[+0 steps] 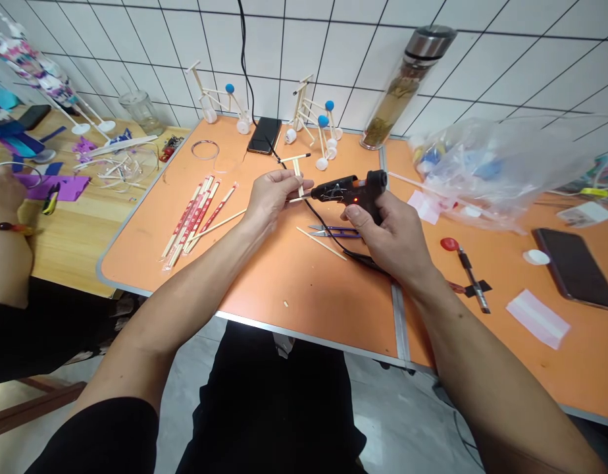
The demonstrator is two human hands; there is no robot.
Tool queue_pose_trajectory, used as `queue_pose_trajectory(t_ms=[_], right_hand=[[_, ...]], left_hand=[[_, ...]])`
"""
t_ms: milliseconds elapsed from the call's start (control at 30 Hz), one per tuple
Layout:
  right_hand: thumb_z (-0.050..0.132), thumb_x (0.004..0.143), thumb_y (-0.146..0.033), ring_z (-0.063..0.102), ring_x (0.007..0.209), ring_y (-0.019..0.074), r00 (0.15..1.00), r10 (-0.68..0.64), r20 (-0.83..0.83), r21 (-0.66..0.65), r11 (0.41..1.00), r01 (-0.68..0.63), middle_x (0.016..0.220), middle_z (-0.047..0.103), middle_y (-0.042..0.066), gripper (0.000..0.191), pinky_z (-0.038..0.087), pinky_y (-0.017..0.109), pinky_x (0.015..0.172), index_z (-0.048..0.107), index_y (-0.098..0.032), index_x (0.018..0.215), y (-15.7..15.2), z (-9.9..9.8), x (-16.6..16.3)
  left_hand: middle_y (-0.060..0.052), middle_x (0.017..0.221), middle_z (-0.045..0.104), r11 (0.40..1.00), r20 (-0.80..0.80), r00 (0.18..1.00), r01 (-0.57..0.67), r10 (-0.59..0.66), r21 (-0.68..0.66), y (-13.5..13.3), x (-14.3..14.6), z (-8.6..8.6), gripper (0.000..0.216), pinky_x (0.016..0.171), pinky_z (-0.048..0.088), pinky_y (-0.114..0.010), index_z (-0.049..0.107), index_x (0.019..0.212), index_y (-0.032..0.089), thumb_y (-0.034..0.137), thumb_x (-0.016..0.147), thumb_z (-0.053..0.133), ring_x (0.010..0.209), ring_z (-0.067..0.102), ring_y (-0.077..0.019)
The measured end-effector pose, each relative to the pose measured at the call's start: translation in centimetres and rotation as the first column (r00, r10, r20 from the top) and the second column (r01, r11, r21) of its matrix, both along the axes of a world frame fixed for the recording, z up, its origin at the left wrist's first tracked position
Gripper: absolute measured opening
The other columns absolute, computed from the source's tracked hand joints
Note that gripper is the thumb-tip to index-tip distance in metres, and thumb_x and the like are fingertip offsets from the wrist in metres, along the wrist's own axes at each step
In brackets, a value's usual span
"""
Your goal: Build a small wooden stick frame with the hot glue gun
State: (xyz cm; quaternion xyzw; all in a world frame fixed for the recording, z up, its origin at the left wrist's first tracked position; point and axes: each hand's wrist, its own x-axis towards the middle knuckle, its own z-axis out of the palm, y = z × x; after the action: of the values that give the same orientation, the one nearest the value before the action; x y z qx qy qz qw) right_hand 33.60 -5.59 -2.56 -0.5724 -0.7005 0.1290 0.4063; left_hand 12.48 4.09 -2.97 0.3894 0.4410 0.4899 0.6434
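Observation:
My right hand (pixel 390 230) is wrapped around the grip of a black hot glue gun (pixel 351 188), whose nozzle points left. My left hand (pixel 272 197) pinches a small T-shaped frame of wooden sticks (pixel 297 168), held right at the gun's nozzle above the orange table (pixel 294 283). A small pair of scissors (pixel 333 231) and a loose wooden stick (pixel 321 243) lie on the table under my hands. The gun's black cable runs off toward the wall.
Wrapped chopsticks (pixel 193 220) lie to the left. Finished stick models (pixel 314 125), a black phone (pixel 264 135) and a glass bottle (pixel 405 85) stand at the back. A plastic bag (pixel 496 164), another phone (pixel 573 266) and a red-headed tool (pixel 464 263) are on the right. Another person's arm (pixel 5 230) is at far left.

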Motion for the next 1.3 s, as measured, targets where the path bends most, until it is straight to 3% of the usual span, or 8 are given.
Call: queue_pose_trajectory(t_ms=[200, 567, 933, 1300], right_hand=[[0.062, 0.104, -0.078, 0.065, 0.073, 0.0264, 1.0, 0.012, -0.025, -0.008, 1.0, -0.013, 0.083, 0.075, 0.005, 0.053, 0.05, 0.04, 0.068, 0.078, -0.029, 0.115, -0.11, 0.11, -0.14], [0.063, 0.104, -0.076, 0.06, 0.068, 0.0246, 1.0, -0.004, 0.001, -0.015, 1.0, 0.004, 0.082, 0.073, 0.006, 0.05, 0.046, 0.042, 0.069, 0.078, -0.028, 0.106, -0.06, 0.14, -0.26], [0.064, 0.105, -0.073, 0.06, 0.068, 0.0252, 1.0, -0.001, -0.012, 0.002, 1.0, 0.001, 0.08, 0.071, 0.005, 0.047, 0.048, 0.042, 0.068, 0.078, -0.029, 0.111, -0.05, -0.01, -0.24], [0.066, 0.104, -0.07, 0.067, 0.076, 0.0281, 1.0, -0.003, -0.026, -0.014, 1.0, 0.003, 0.083, 0.072, 0.006, 0.046, 0.051, 0.042, 0.072, 0.078, -0.027, 0.116, -0.03, 0.08, -0.3]], left_hand=[[-0.009, 0.096, 0.087, 1.0, 0.008, 1.0, -0.003, 0.003, 0.003, 0.0, -0.01, -0.04, 0.01, 0.095, 0.066, -0.037, 0.074, 0.088, 0.018, 0.02, 0.089, 0.084, 0.094, 0.085, -0.0222], [-0.008, 0.095, 0.087, 1.0, -0.007, 1.0, 0.003, -0.003, -0.001, -0.03, 0.02, -0.02, 0.009, 0.09, 0.064, -0.029, 0.075, 0.089, 0.017, 0.019, 0.089, 0.083, 0.09, 0.084, -0.0187], [-0.008, 0.097, 0.087, 1.0, -0.027, 1.0, 0.007, -0.007, 0.014, 0.1, 0.0, -0.2, 0.009, 0.081, 0.062, -0.026, 0.075, 0.087, 0.018, 0.021, 0.094, 0.081, 0.088, 0.083, -0.0176], [-0.008, 0.097, 0.087, 1.0, -0.032, 0.999, 0.009, -0.008, 0.02, 0.14, -0.05, -0.23, 0.01, 0.082, 0.063, -0.027, 0.074, 0.088, 0.019, 0.022, 0.09, 0.084, 0.091, 0.084, -0.0193]])
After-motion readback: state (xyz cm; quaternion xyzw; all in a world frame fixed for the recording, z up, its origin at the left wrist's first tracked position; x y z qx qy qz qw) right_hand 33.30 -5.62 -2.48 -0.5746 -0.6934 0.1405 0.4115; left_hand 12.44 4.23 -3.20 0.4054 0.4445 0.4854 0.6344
